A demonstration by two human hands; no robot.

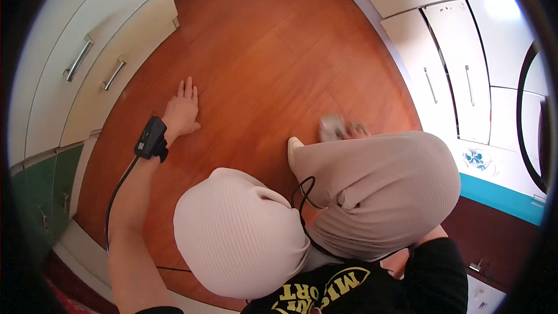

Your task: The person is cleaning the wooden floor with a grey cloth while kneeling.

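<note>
Wiping step: probably the one in hand, with a pale bundle (332, 128), seemingly a cloth, down on the wooden floor (267, 52) beside the right grip (357, 131).
Pale bundle: just left of the right grip, well to the right of the left grip (182, 111).
Right grip: blurred and partly covered; I cannot tell whether its fingers pinch the bundle, press on it or merely touch it.
Left grip: palm down on the floor, fingers slightly spread, holding nothing; likely a prop for the body.
Next stroke: would call for flat, even pressure from the right grip, the left grip taking weight, and a path clear of the pale footwear (294, 146) lower left of the right grip.
Right knee (389, 180): just below the right grip, hiding its wrist and most of the forearm.
Bundle's surface: smeared; folds, edges and dampness are unreadable.
Drawers (107, 52): left of the left grip, cut off by the round rim.
White cabinets (456, 70): beyond the right grip to its right, partly washed out by glare.
</note>
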